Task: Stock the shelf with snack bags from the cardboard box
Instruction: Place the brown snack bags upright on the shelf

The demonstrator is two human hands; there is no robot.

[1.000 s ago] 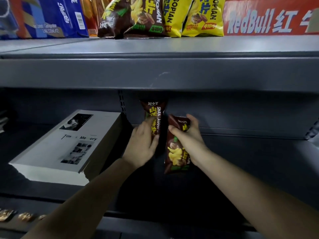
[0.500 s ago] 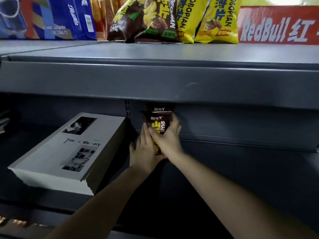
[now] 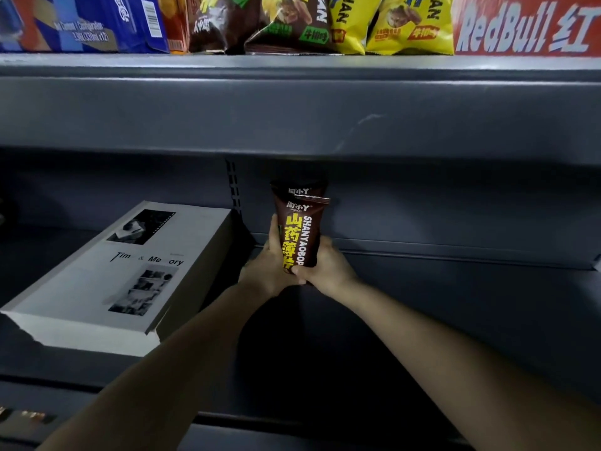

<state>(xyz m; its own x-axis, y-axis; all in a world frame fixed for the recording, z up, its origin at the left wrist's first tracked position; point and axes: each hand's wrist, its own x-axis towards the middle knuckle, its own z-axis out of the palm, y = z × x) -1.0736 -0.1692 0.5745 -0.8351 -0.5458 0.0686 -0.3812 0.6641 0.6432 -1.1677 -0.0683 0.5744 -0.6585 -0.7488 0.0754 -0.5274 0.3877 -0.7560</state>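
Note:
Two dark brown snack bags [image 3: 300, 229] with yellow lettering stand upright, one behind the other, against the back wall of the lower grey shelf [image 3: 422, 320]. My left hand [image 3: 265, 271] grips their left side and my right hand [image 3: 325, 270] grips the right side and bottom, fingers curled round the front bag. The rear bag shows only its top edge. No cardboard box is in view.
A thick white book [image 3: 120, 275] lies on the lower shelf just left of my hands. The upper shelf [image 3: 292, 102] carries brown snack bags [image 3: 286, 24], yellow snack bags [image 3: 400, 24], a blue carton [image 3: 84, 24] and a red RedBull carton [image 3: 527, 27].
The right hand brought its bag in front of the left hand's bag; both bags now stand together between both hands, pushed up against the back wall.

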